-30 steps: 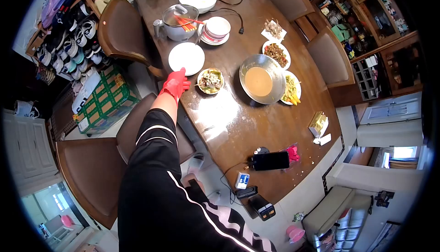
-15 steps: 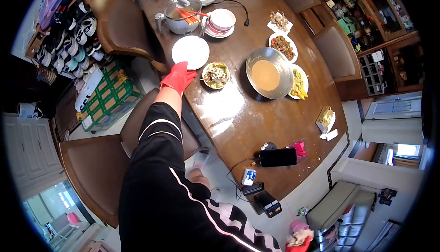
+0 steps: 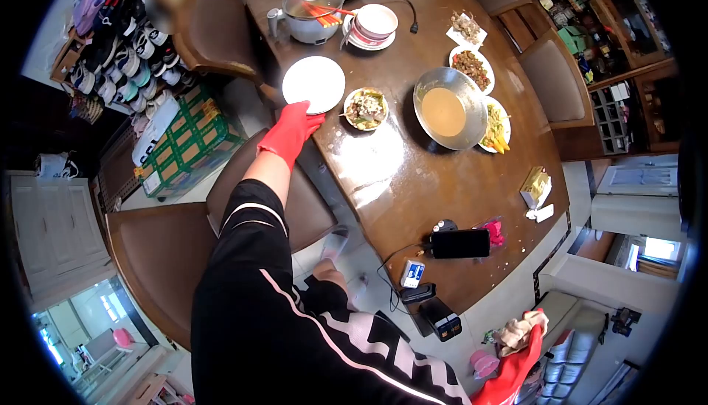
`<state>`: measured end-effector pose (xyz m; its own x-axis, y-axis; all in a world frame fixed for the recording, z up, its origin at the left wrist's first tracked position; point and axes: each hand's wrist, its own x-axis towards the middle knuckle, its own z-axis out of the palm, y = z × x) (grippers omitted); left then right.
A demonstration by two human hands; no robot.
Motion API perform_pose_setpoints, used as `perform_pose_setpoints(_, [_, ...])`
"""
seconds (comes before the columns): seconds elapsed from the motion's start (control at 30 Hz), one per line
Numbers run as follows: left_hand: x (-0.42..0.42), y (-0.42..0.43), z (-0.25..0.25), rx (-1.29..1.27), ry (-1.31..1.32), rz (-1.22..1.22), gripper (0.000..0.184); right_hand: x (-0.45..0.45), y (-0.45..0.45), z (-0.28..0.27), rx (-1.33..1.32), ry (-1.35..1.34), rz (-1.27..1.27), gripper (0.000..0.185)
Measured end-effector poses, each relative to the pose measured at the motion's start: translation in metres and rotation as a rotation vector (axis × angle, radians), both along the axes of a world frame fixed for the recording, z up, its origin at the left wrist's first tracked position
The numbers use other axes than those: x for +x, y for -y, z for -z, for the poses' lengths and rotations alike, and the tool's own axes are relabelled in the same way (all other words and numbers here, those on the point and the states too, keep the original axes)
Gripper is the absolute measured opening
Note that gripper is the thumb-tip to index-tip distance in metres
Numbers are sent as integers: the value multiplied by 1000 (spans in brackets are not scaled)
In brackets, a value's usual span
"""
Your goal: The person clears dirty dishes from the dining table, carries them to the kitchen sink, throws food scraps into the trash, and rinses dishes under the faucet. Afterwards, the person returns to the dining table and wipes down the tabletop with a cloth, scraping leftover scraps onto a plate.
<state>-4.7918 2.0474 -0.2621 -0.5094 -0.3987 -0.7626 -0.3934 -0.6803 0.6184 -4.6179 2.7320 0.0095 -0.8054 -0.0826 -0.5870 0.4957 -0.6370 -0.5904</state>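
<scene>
At the left edge of the table, my left hand (image 3: 290, 134) in a red glove pinches the near rim of a round white plate (image 3: 313, 84). That plate partly overhangs the edge. A small bowl of food (image 3: 366, 109) stands just right of it. At the lower right, away from the table, my right hand (image 3: 535, 337), also in a red glove, is closed around a crumpled beige cloth (image 3: 518, 333). The cloth hides part of its fingers.
Behind the plate stand a lidded pot (image 3: 313, 18) and stacked bowls (image 3: 375, 23). A metal basin of brown liquid (image 3: 450, 110) is beside dishes of food. A phone (image 3: 460, 243), cables and a tissue pack (image 3: 536, 187) lie nearer. Chairs (image 3: 158, 265) flank the table.
The plate has slid left with my left hand, away from the small bowl and over the table edge. My right hand has come up into view at the lower right with the cloth.
</scene>
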Motion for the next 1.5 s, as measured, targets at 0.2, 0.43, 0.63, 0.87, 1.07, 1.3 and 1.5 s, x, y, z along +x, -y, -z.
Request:
perform_pose_setpoints(0.2, [102, -7, -36, -30, 77, -1, 46, -39, 42, -1, 335, -39, -152, 15])
perform_pose_setpoints(0.43, [228, -36, -88, -115, 169, 9, 47, -65, 48, 21, 153, -99, -284, 13])
perform_pose_setpoints(0.63, [301, -96, -103, -21, 195, -81, 50, -59, 38, 24, 288, -278, -460, 9])
perform_pose_setpoints(0.87, [348, -162, -116, 25, 162, -106, 48, -63, 18, 29, -27, -269, -547, 12])
perform_pose_setpoints(1.07, [372, -181, -128, -30, 155, -82, 49, -80, 18, 40, 65, -336, -578, 11])
perform_pose_setpoints(1.3, [360, -181, -131, -51, 211, -77, 46, -70, -5, 60, 139, -309, -438, 7])
perform_pose_setpoints(1.5, [306, -179, -144, -115, 182, 49, 45, -42, -49, 52, 32, -230, -334, 16])
